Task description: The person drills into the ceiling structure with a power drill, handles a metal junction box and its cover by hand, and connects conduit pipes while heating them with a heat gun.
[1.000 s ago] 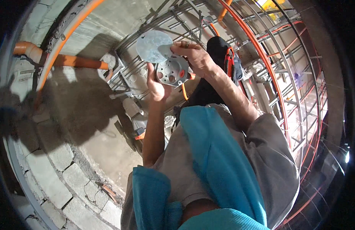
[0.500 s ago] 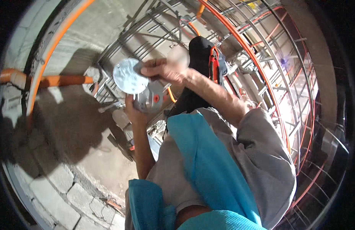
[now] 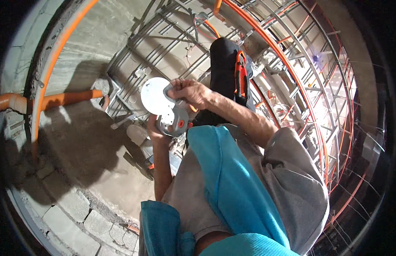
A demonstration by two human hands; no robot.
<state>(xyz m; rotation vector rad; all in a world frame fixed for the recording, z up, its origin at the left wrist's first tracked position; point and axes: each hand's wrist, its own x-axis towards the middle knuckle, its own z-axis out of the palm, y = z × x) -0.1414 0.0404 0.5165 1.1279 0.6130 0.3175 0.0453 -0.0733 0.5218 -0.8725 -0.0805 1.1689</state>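
Note:
Below the rebar grid, my left hand (image 3: 157, 129) is closed around the lower side of a grey round electrical box (image 3: 174, 121) with red-orange spots on it. A flat white disc (image 3: 153, 96), like a box cover, sits at the box's upper left and shines in the light. Whether the two are joined, I cannot tell. My right hand (image 3: 193, 93) is at the disc's right edge, thumb and fingers pinched on a small grey rounded piece (image 3: 168, 91). The far side of that piece is hidden by the fingers.
Steel rebar (image 3: 157, 53) spans the area ahead. Orange conduits (image 3: 270, 40) curve along the right, and an orange pipe (image 3: 70, 98) stands out at the left. A red-and-black tool (image 3: 240, 74) lies against my black-clad leg (image 3: 221, 59). Pale blocks (image 3: 72, 226) line the lower left.
The white disc and grey box have shifted slightly right, relative to my body. My right hand, blurred before, is now steadier at the disc's edge; a pale round blur behind it is gone.

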